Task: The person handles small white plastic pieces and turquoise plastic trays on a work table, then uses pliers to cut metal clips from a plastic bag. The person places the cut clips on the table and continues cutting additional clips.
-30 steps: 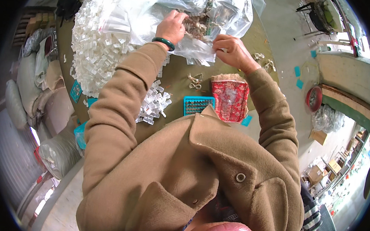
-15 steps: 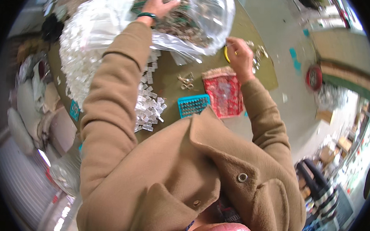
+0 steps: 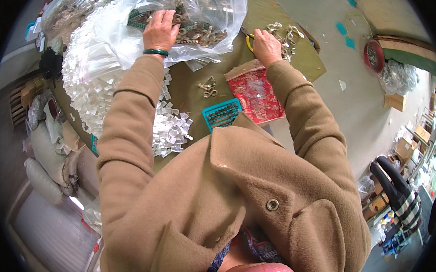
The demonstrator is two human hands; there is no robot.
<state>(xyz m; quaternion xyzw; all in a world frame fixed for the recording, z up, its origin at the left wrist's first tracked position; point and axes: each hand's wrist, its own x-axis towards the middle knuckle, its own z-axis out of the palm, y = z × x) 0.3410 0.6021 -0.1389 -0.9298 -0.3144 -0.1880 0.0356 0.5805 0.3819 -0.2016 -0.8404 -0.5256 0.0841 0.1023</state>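
My left hand point(image 3: 160, 30) lies over the mouth of a clear plastic bag point(image 3: 205, 7), its fingers stretched out on dark green and brown beaded strands point(image 3: 196, 34). A green bangle point(image 3: 156, 52) circles that wrist. My right hand point(image 3: 267, 46) is closed around yellow-handled pliers point(image 3: 249, 43), whose dark jaws point toward the bag. Just beyond this hand lies a pile of pale metallic linked pieces point(image 3: 287, 38). Nearer me are a red patterned cloth pouch point(image 3: 256, 94), a blue tray of small dark beads point(image 3: 221, 114) and a small cluster of linked pieces point(image 3: 208, 87).
A large heap of clear-white square pieces point(image 3: 90, 80) covers the table's left side, with small plastic bags point(image 3: 121, 57) on it. The green tabletop point(image 3: 305, 62) ends at the right. Stuffed sacks point(image 3: 47, 142) stand left; a red basin point(image 3: 374, 55) sits on the floor.
My left hand has come nearer me, and its fingers lie closer together on the strands. My right hand stays by the pliers, which now show more clearly. The whole view has shifted slightly.
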